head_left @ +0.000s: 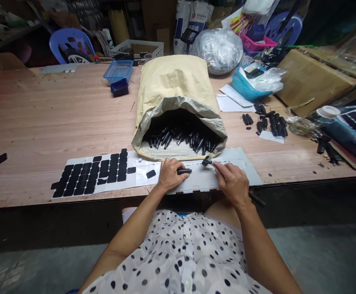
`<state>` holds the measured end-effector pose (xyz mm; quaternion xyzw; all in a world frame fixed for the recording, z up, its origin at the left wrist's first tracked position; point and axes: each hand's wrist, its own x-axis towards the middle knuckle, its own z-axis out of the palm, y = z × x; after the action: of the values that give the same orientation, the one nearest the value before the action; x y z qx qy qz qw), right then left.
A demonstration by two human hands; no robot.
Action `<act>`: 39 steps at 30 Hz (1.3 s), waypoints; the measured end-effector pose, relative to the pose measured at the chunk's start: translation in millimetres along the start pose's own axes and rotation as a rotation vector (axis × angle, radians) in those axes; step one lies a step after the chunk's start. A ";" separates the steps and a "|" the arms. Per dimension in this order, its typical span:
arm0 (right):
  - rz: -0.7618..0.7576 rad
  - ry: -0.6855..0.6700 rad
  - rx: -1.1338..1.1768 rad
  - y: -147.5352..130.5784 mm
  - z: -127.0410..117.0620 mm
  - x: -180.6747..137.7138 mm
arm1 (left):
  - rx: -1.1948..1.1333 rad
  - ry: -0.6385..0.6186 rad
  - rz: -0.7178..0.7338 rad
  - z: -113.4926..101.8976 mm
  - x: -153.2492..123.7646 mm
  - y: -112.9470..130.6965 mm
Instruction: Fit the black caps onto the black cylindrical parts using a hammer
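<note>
My left hand (169, 174) rests on the light grey board (242, 165), its fingers closed around a slim black tube-shaped piece (184, 171). To its right, my right hand (233, 181) pinches a thin metallic shaft with a dark, shiny head (208, 160); I cannot make out its exact kind. Just beyond both hands lies a paper sack (174, 77), its mouth facing me and many black tube-shaped pieces (181, 136) inside. Left of my left hand, a single black rounded patch (151, 174) sits apart from rows of similar black patches (80, 179) on white sheets.
A blue basket (119, 71) and a small dark blue tray (119, 87) stand left of the sack. Loose black pieces (277, 124) lie at the right, near a teal basin (251, 83) and a cardboard box (315, 81). The table's front edge (27, 203) runs before me.
</note>
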<state>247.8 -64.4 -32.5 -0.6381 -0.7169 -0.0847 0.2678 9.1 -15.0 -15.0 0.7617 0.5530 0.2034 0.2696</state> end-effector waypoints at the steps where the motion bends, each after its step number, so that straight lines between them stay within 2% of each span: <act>1: -0.031 -0.021 -0.046 9.6 2.5 1.2 | 0.001 -0.001 0.006 0.4 0.0 -0.5; 5: -0.065 -0.033 -0.110 34.0 14.0 4.4 | -0.008 -0.010 0.015 1.1 1.4 -3.7; 9: 0.001 0.017 -0.089 36.4 23.1 4.2 | -0.015 -0.037 0.043 -3.7 -1.0 -6.8; 11: 0.026 0.028 -0.076 34.3 25.7 3.4 | -0.022 -0.072 0.112 -7.9 -8.1 -7.1; 14: 0.038 0.046 -0.066 31.9 27.4 2.3 | -0.015 -0.146 0.294 -9.6 -28.4 -5.4; 16: 0.040 0.056 -0.068 31.3 27.8 1.9 | 0.022 -0.193 0.402 -3.7 -46.0 -4.2; 19: 0.043 0.060 -0.072 30.5 28.1 1.6 | 0.135 -0.210 0.480 15.0 -71.1 -4.9; 23: 0.043 0.080 -0.068 29.1 28.0 1.6 | 0.261 -0.159 0.505 40.9 -90.8 -10.3; 26: 0.046 0.077 -0.070 29.2 27.9 1.1 | 0.286 -0.128 0.498 50.7 -94.5 -13.1; 39: 0.081 0.052 -0.020 29.8 27.3 1.9 | 0.306 -0.162 0.459 50.1 -91.0 -8.7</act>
<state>268.8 -45.0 -61.2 -0.6669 -0.6823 -0.0977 0.2831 5.4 -108.8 -60.3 0.9126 0.3668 0.1119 0.1418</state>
